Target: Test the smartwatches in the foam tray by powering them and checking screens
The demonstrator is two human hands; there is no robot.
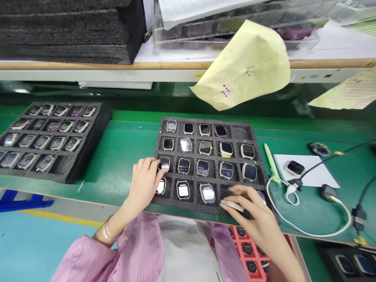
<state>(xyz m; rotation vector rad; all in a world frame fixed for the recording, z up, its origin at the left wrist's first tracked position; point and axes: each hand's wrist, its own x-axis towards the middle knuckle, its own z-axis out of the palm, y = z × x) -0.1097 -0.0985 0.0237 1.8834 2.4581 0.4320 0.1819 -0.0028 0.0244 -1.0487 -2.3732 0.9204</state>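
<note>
A black foam tray (237, 133) with several smartwatch bodies in its pockets lies on the green bench in front of me. My left hand (144, 181) rests at the tray's left edge, fingers curled on a watch body (163, 164) in the third row. My right hand (253, 207) is over the tray's front right corner, pinching a flat light-coloured watch body (232, 205) between thumb and fingers. Both arms wear pink striped sleeves.
A second foam tray (85, 135) with several watches sits at the left. A white cable (308, 231), a green pen (272, 162), a white paper (314, 172) with a watch and black cables lie to the right. Yellow paper (249, 66) hangs from the shelf above.
</note>
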